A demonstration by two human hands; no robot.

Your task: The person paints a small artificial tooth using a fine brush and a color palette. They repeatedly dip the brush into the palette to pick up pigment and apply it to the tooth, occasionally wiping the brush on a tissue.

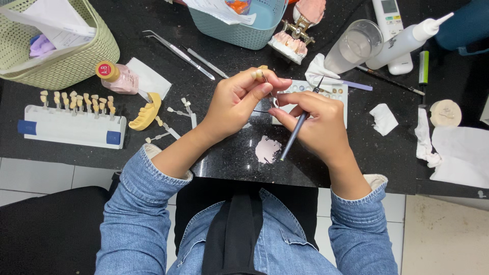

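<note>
Two hands meet above the black worktop [224,158]; the left hand [235,102] pinches a small tooth piece [260,74] between thumb and fingers; the right hand [318,122] has its fingers pressed around a slim grey brush [298,131], tip near a white palette [333,92]; tweezers [175,50] lie well apart.

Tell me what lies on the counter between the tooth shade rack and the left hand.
In the head view, a yellow dental arch model and loose shade tabs lie between the rack and left hand.

My left hand [235,104] and right hand [318,125] meet above the countertop [229,158]. The palette [333,94] lies behind them, the tooth rack [71,125] far left, tweezers [175,51] behind-left.
</note>
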